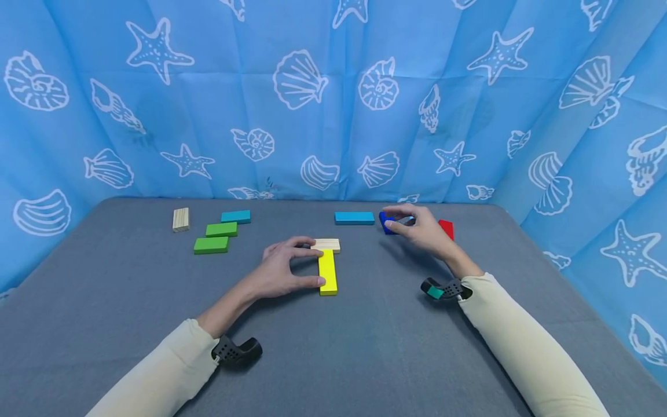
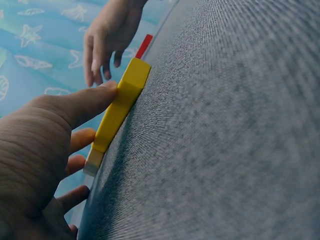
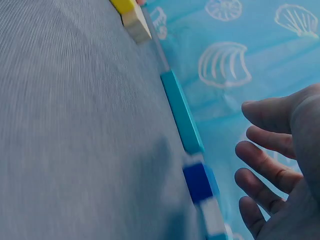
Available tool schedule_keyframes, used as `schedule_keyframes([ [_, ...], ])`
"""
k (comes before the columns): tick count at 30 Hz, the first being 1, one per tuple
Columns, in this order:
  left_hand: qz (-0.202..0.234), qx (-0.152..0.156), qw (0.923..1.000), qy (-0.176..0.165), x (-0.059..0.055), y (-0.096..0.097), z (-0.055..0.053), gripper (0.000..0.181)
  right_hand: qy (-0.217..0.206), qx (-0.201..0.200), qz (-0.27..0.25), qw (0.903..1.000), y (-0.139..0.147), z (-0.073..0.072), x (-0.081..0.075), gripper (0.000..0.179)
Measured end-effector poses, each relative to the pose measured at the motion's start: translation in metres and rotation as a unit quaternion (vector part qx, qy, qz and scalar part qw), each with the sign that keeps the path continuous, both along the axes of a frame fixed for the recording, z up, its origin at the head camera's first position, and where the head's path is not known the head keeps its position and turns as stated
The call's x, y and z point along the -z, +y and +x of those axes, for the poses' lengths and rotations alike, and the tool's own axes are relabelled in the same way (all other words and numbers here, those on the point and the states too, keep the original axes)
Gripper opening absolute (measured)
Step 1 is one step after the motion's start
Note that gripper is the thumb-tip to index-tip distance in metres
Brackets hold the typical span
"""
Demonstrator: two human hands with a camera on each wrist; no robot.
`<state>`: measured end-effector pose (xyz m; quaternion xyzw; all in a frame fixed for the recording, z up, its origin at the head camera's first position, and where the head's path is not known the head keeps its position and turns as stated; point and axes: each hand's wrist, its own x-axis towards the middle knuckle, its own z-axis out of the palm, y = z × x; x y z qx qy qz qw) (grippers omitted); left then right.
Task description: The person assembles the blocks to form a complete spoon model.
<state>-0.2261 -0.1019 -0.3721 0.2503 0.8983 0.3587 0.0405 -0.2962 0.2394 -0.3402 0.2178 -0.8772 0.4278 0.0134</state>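
Note:
A yellow block [image 1: 327, 275] lies lengthwise with its far end against a plain wooden block [image 1: 328, 245], which lies crosswise. My left hand [image 1: 283, 269] is at the yellow block's left side; the thumb [image 2: 107, 92] touches it towards the near end and the index finger is by the far end. My right hand [image 1: 417, 229] hovers with parted, slightly bent fingers beside a dark blue block [image 3: 198, 182]. A gap shows between those fingers and the blue block in the right wrist view. In the head view the fingers partly cover the blue block.
A light blue block [image 1: 354, 218] lies left of the dark blue one. A red block [image 1: 447, 229] is partly hidden behind the right hand. At the left lie two green blocks [image 1: 211, 245], a teal block [image 1: 236, 216] and a wooden block [image 1: 180, 220]. A shell-patterned curtain [image 1: 333, 116] hangs behind the grey table.

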Motion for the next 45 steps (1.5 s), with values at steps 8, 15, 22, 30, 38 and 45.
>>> schedule_keyframes([
  [8, 0.001, 0.002, 1.0, 0.005, 0.001, 0.001, 0.0, 0.06, 0.016, 0.069, 0.032, 0.997, 0.039, 0.006, -0.003, 0.044],
  [15, 0.001, 0.0, 1.0, 0.005, 0.0, 0.003, 0.0, 0.06, 0.017, 0.118, 0.053, 0.9914, 0.082, 0.012, -0.002, 0.058],
  [22, 0.004, 0.001, 1.0, -0.001, -0.001, 0.001, 0.0, 0.06, -0.023, 0.122, 0.093, 0.9879, 0.11, 0.012, 0.004, 0.074],
  [30, 0.001, -0.001, 1.0, -0.004, -0.001, 0.0, 0.0, 0.06, -0.066, 0.114, 0.125, 0.9834, 0.119, 0.007, 0.021, 0.086],
  [38, -0.001, 0.0, 1.0, -0.001, -0.001, 0.0, 0.001, 0.059, -0.055, 0.13, 0.138, 0.9804, 0.114, 0.007, 0.023, 0.082],
  [45, 0.003, -0.001, 1.0, -0.005, -0.001, 0.0, 0.001, 0.059, -0.057, 0.135, 0.143, 0.9789, 0.115, 0.007, 0.021, 0.084],
])
